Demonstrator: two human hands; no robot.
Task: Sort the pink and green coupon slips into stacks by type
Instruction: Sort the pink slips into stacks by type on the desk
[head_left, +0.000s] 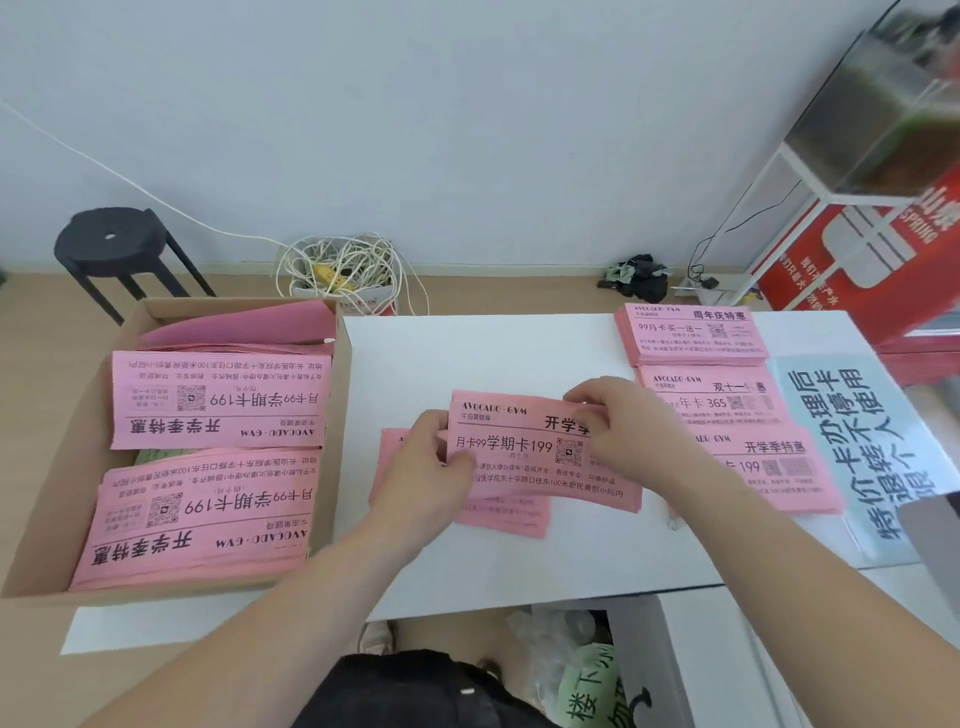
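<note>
- Three pink paper coupon stacks (691, 332) lie sorted at the right of the white table (467, 353).
- Left hand (426, 467) and right hand (618, 426) pinch a pink slip bundle (524, 447) at centre.
- Brown cardboard box (340, 415) holds many unsorted slips; much is probably left.

Bundle of pink paper coupon slips (540, 457) tilted dead centre, over another pink pile (514, 517). Three pink stacks (717, 384) sit just right.

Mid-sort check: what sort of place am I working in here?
Likely a gym's plain back office or storeroom: the pink coupon slips read AVOCADO·GYM, a card-rules notice lies on the white table, and a tangle of cables sits by the bare wall.
</note>
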